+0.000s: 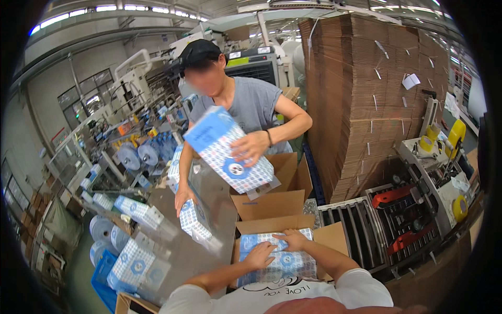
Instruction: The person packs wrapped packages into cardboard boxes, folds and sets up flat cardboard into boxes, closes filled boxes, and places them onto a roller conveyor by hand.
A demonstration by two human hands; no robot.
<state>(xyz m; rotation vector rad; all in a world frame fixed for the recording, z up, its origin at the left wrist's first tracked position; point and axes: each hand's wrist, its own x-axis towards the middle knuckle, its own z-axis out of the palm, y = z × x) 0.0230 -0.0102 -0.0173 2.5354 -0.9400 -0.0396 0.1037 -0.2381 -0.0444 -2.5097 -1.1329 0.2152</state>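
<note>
In front of me stands an open cardboard box (pixel 333 242) holding blue-and-white patterned packs (pixel 295 264) in clear film. My left hand (pixel 260 256) rests on the packs toward the left side, its fingers extended. Slightly farther off and to the right, my right hand (pixel 294 240) lies over the far part of the packs, fingers also spread out. Both hands press on top without gripping anything. Across from me a co-worker holds up a similar pack (pixel 230 152) in one hand. That person's other hand touches another pack (pixel 196 220) on the metal table (pixel 218 196).
A second open carton (pixel 266 205) stands just beyond mine. On the right are a roller conveyor (pixel 355 230) and a tape sealing machine (pixel 434 152). Flattened cardboard (pixel 361 104) is stacked high behind. More packs (pixel 136 264) and a blue crate (pixel 103 277) sit at left.
</note>
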